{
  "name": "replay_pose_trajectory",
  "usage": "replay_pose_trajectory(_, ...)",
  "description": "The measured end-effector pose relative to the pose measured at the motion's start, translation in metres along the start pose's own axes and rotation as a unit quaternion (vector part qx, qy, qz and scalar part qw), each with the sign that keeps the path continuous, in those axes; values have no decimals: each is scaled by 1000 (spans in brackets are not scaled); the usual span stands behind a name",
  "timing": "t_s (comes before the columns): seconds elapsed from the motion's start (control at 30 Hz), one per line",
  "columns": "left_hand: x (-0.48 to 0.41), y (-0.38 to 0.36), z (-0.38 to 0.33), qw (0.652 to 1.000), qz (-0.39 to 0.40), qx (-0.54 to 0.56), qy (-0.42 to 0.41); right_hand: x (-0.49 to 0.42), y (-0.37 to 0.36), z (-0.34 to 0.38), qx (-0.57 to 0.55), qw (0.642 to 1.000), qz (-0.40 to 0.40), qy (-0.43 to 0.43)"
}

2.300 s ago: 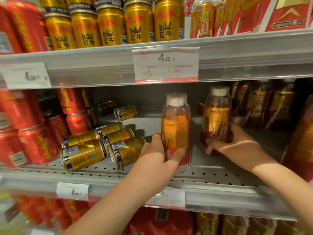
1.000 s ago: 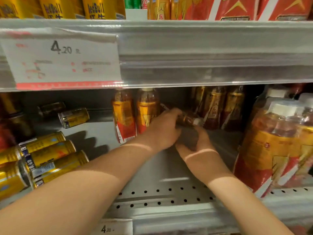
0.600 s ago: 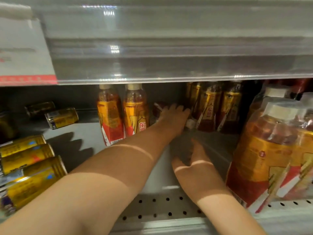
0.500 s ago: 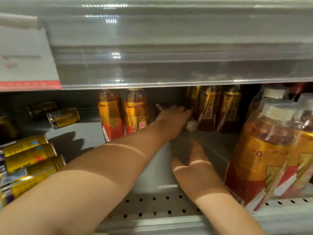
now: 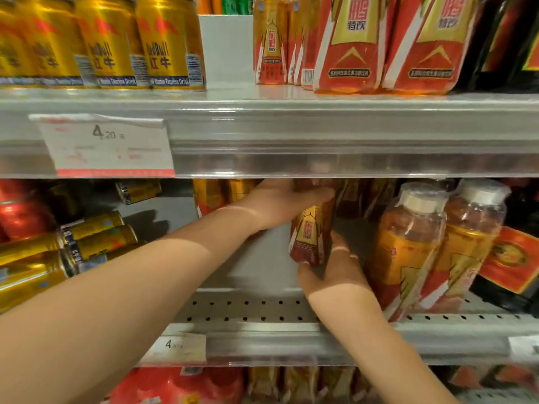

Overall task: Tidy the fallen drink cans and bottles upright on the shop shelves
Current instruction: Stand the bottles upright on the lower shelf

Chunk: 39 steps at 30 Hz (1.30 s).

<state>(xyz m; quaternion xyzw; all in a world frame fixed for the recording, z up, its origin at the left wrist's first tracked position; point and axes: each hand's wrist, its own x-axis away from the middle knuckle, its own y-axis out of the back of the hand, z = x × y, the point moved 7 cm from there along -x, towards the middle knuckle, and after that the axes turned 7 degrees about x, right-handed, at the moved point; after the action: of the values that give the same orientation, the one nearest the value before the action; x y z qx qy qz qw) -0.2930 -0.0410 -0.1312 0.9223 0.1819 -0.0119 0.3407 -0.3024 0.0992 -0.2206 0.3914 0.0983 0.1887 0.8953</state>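
A small bottle (image 5: pixel 310 231) with a red and gold label is upright above the middle shelf (image 5: pixel 248 310), its top hidden behind the shelf rail above. My left hand (image 5: pixel 280 204) grips its upper part, fingers wrapped round it. My right hand (image 5: pixel 332 272) cups its base from below and the right. Several gold cans (image 5: pixel 96 237) lie on their sides at the left of the same shelf, and one more fallen can (image 5: pixel 138 190) lies further back. Two upright bottles (image 5: pixel 221 195) stand behind my left wrist.
A shrink-wrapped pack of larger bottles (image 5: pixel 437 243) stands close on the right. Red cans (image 5: pixel 17 211) stand at the far left. The upper shelf holds upright gold cans (image 5: pixel 116 45) and red-labelled bottles (image 5: pixel 350 45). A price tag (image 5: pixel 105 144) hangs on the upper rail.
The bottle that lay on its side deep in the shelf is now lifted upright between both hands. My right hand came up off the shelf floor to its base. The view has pulled back and up.
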Motion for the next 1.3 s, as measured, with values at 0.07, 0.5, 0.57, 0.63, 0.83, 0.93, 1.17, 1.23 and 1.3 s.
replay_pose_trajectory(0.07, 4, -3, -1, 1000, 1, -7, -5, 8, 0, 0, 3, 1000, -7, 2)
replay_pose_trajectory(0.5, 37, -48, 30, 984, -65, 165, 18, 78, 90, -79, -60, 986, -125, 93)
replay_pose_trajectory(0.57, 32, -55, 26, 986, -54, 154, 25, 70, 96, -97, -53, 991, -112, 50)
replay_pose_trajectory(0.63, 27, -62, 20, 987, -42, 156, 22, 61, 97, -107, -43, 994, -95, 13)
replay_pose_trajectory(0.83, 4, -83, 6, 988, -30, 153, -2, 54, 89, -106, -11, 996, -90, 12)
replay_pose_trajectory(0.93, -6, -88, 4, 987, -20, 158, -16, 52, 86, -103, 37, 995, -93, 3)
replay_pose_trajectory(1.17, -14, -93, 18, 979, 21, 204, -20, 39, 81, -83, 110, 992, -57, 7)
replay_pose_trajectory(1.23, -12, -93, 20, 974, 30, 222, -19, 39, 80, -86, 114, 992, -58, 0)
replay_pose_trajectory(1.3, -10, -93, 23, 966, 43, 256, -4, 40, 78, -89, 115, 992, -54, -9)
